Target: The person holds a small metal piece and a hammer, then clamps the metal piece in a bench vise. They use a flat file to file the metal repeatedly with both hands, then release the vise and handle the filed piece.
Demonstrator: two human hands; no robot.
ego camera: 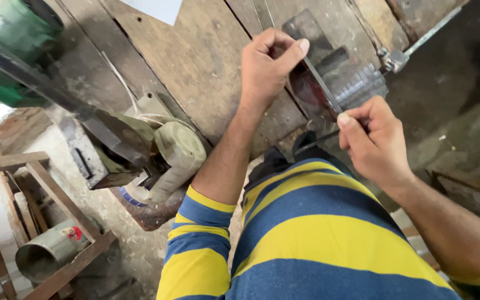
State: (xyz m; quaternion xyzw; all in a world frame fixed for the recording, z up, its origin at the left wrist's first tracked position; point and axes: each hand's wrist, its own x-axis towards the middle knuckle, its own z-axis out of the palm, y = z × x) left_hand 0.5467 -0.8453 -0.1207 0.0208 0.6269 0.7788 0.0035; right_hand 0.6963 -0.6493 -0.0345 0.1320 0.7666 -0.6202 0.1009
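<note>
Steel: one file (322,84), two hands (268,62) gripping.

Both hands (318,94) on file (322,86) (over vise (356,83))

i see my shirt (312,239) in broad yellow and blue stripes, a weathered brown plank workbench (195,61), a green machine housing (12,50), and a dull grey metal strip (323,89).

Green machine (12,50) cropped; vise (356,83) perhaps blurred.
</note>
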